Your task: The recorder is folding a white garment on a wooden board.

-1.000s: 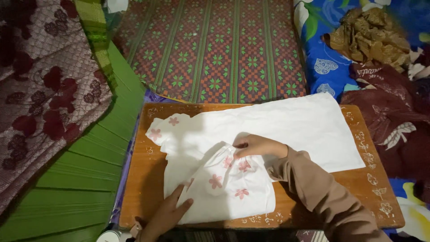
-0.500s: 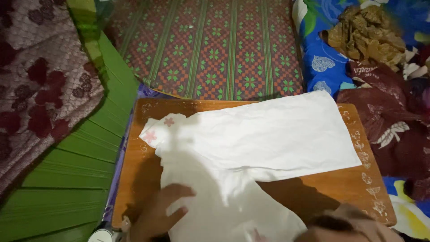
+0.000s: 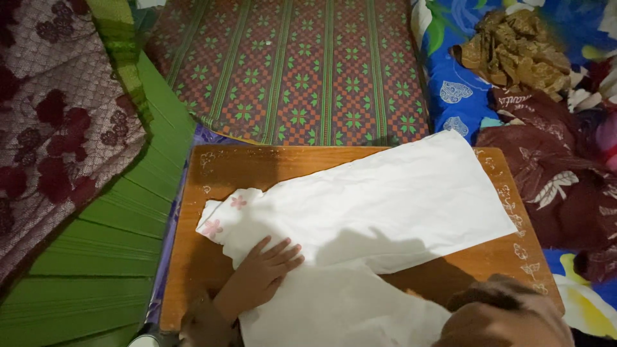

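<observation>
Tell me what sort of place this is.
Probably a home's floor-level living or sleeping area: a low wooden table sits among a patterned woven mat, a blue floral bedsheet and heaped cloth.

Left hand (image 3: 260,273): flat, palm down, fingers together and extended, pointing toward about 2 o'clock.
Left thumb: tucked along the near edge of the palm, toward 4 o'clock.
Left wrist: enters from the bottom edge at about 7 o'clock, dark band or cuff on it.
Right hand: not clearly seen.
Right arm (image 3: 508,318): only a brown sleeve, bunched at the lower right corner, about 5 o'clock; pose unclear.
</observation>
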